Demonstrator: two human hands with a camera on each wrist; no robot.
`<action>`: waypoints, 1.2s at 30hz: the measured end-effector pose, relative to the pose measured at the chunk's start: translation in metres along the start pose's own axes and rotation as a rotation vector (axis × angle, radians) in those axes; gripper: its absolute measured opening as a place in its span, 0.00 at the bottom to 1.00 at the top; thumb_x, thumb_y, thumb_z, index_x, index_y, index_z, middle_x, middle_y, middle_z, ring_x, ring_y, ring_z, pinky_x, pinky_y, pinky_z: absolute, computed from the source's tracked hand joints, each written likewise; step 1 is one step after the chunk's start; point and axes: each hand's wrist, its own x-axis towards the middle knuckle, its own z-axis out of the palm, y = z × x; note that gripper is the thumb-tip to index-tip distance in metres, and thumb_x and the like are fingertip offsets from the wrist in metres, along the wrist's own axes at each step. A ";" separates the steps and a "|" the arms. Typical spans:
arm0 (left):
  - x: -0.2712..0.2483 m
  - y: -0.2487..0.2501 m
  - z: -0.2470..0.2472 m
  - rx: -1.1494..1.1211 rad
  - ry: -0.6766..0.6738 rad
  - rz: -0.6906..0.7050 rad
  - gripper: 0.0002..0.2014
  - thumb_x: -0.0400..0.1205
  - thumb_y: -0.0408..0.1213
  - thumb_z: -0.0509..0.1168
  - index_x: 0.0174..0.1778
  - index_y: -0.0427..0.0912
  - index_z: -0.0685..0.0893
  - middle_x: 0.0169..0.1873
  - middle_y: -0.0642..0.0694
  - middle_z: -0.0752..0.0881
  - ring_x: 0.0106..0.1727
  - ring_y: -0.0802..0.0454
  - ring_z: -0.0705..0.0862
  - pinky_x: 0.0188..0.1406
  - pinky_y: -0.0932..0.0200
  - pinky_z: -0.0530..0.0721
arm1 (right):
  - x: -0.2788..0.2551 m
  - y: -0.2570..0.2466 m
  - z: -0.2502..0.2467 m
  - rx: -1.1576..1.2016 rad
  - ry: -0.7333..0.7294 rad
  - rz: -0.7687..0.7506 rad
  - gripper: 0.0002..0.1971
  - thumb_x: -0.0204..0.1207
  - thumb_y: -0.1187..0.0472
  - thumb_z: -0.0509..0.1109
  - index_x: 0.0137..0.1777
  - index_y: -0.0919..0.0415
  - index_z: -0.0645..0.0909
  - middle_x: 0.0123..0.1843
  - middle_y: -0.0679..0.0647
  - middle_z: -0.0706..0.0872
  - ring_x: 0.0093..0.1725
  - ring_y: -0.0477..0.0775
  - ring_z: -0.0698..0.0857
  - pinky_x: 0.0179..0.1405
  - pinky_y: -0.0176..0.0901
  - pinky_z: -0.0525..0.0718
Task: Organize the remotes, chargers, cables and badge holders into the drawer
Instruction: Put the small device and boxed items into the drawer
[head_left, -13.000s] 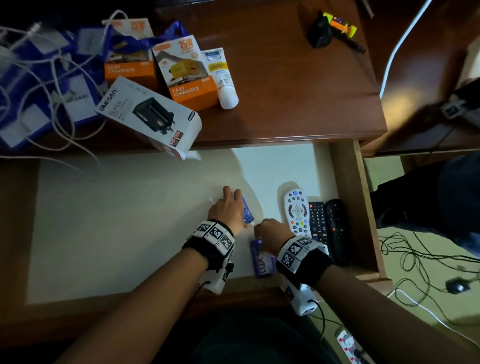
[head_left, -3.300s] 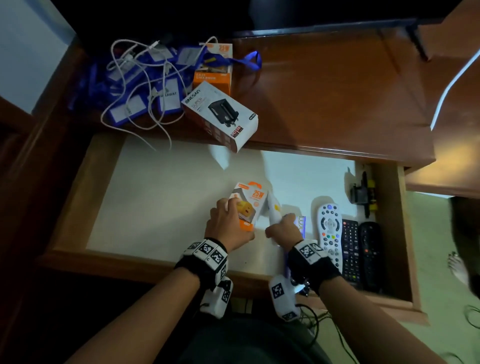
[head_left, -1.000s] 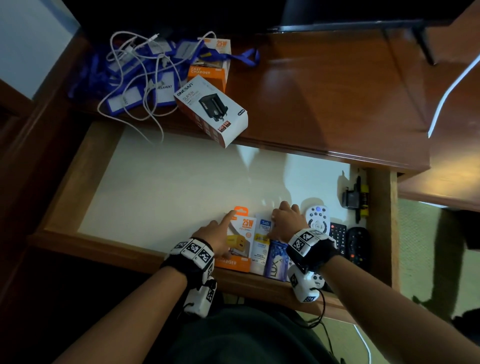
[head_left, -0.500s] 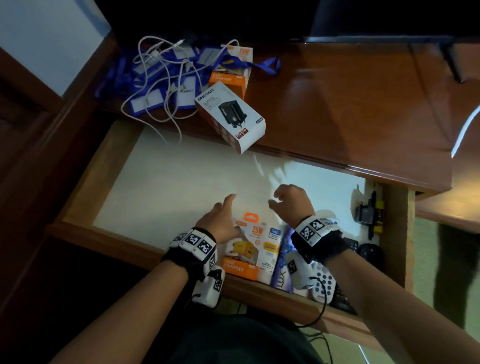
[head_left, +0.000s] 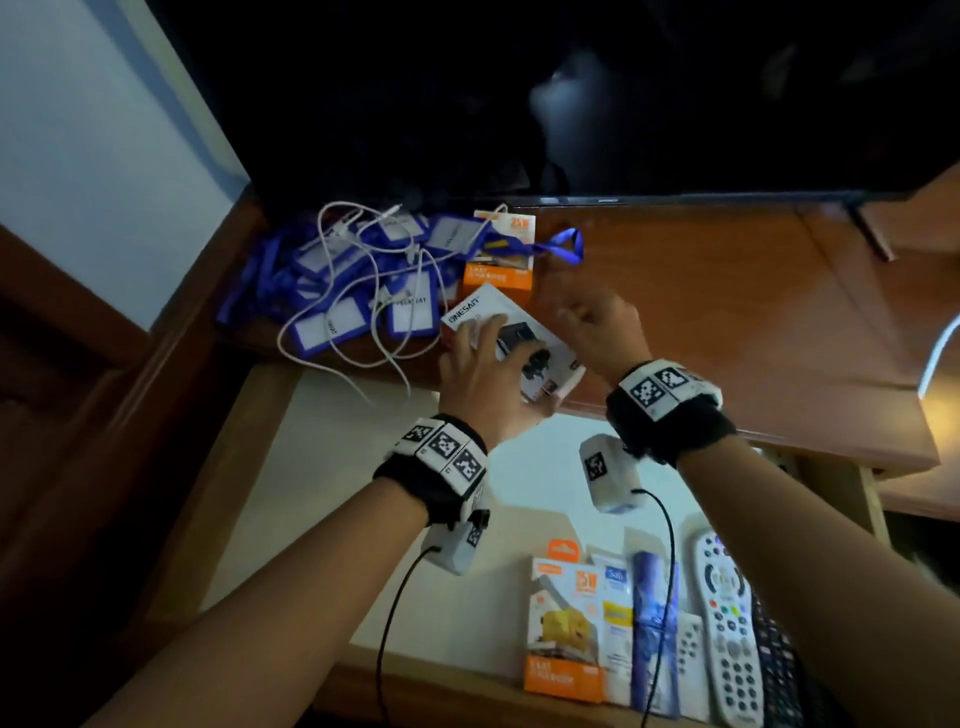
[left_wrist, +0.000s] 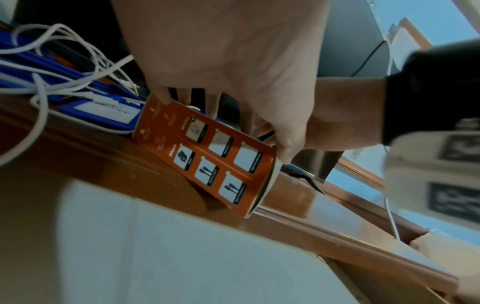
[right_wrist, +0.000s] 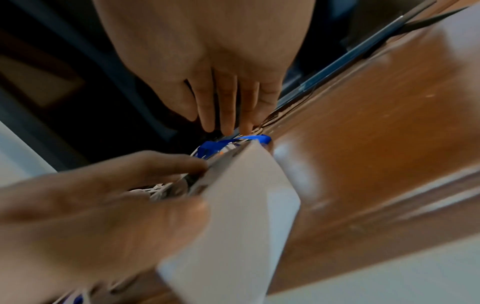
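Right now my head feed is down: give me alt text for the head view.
The left hand grips the white charger box at the desk edge, above the open drawer; the right hand hovers beside it, holding nothing. Badge holders tangled with white cables lie behind, and an orange charger box, tube and remotes line the drawer's front.

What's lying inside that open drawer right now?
Along the drawer's front edge sit an orange charger box, a white tube, a blue packet and a white remote. The right forearm covers the far right corner.
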 end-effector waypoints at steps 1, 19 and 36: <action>0.000 -0.008 -0.002 -0.014 0.001 0.019 0.33 0.66 0.62 0.70 0.68 0.61 0.75 0.79 0.46 0.62 0.78 0.35 0.55 0.69 0.35 0.67 | 0.008 -0.006 0.004 -0.003 -0.024 0.001 0.10 0.76 0.66 0.61 0.53 0.63 0.81 0.46 0.60 0.86 0.45 0.62 0.84 0.40 0.41 0.73; 0.006 -0.077 -0.018 -0.181 0.112 0.098 0.24 0.66 0.66 0.61 0.41 0.49 0.71 0.67 0.49 0.74 0.78 0.38 0.60 0.63 0.38 0.77 | 0.031 -0.004 0.035 -0.324 0.053 -0.029 0.18 0.70 0.55 0.58 0.49 0.63 0.85 0.55 0.62 0.82 0.57 0.68 0.79 0.52 0.56 0.78; 0.007 -0.086 -0.014 -0.079 0.167 0.268 0.24 0.65 0.52 0.71 0.46 0.35 0.80 0.65 0.37 0.77 0.74 0.38 0.66 0.81 0.38 0.53 | 0.015 -0.016 0.054 -0.041 0.092 0.642 0.38 0.60 0.48 0.73 0.70 0.45 0.61 0.69 0.64 0.66 0.71 0.72 0.65 0.66 0.62 0.71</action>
